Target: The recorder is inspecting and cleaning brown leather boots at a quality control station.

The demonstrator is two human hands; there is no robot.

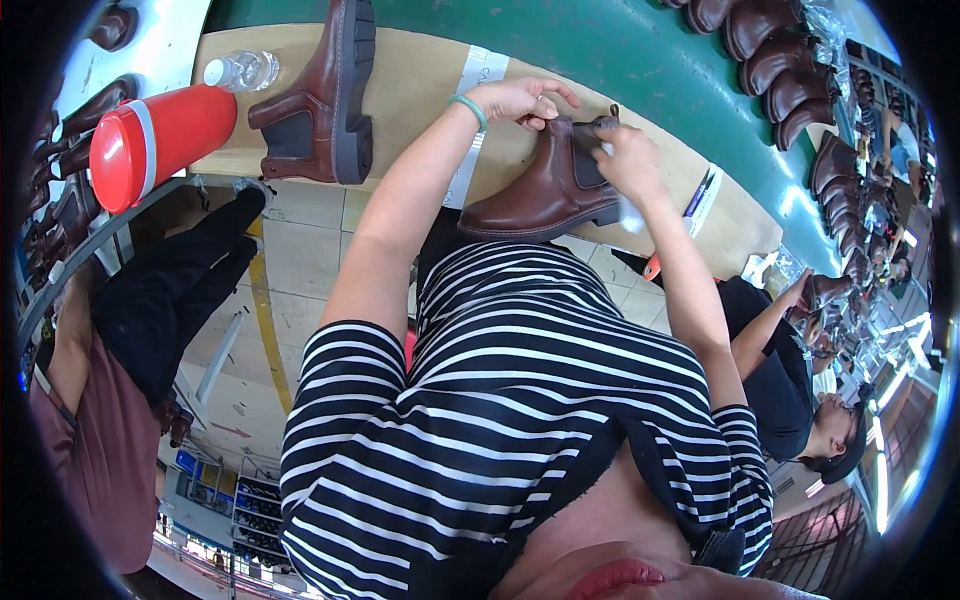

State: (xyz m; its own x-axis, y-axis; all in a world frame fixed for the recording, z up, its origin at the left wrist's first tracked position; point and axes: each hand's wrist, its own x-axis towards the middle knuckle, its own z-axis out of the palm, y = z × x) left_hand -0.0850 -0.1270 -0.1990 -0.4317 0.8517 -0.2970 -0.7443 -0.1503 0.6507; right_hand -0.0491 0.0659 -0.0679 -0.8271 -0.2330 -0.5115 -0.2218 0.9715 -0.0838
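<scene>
A brown leather ankle boot with dark elastic side panels and a dark sole stands on the tan board in front of me, toe to the left. My left hand, with a green bangle at the wrist, pinches the top edge of its shaft; one finger reaches out over the opening. On the right side of the shaft is my right hand, fingers closed and somewhat smeared by motion. A whitish, cloth-like piece shows below that hand, too blurred to name surely. A second brown boot lies to the left.
On the left lie a red cylindrical container and a clear plastic bottle. A dark pen-like tool rests on the board's right part. Beyond the green surface stand rows of brown boots. Other people are on both sides.
</scene>
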